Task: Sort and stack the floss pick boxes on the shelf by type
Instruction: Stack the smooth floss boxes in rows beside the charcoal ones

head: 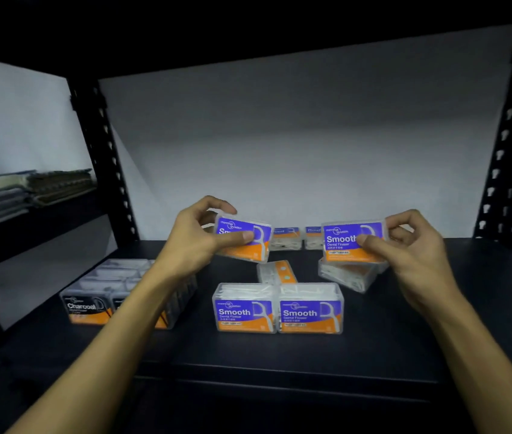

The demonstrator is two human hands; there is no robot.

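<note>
Hands (198,233) (411,242) each grip Smooth box (245,239) (353,242).

A dim, low-light view from a head camera. The brightest area is the pale back wall (295,145), lit unevenly and fading to grey toward its top and right. The top of the frame and the near bottom corners fall into near-black. The dark shelf surface (279,364) shows almost no detail. Wide-angle distortion leans the right upright post (511,136) and the left one (104,158) outward. Printed labels on the near boxes (278,311) read fairly clearly; the far boxes (286,238) are soft and blurred. Both forearms look smeared at the near edge.
</note>
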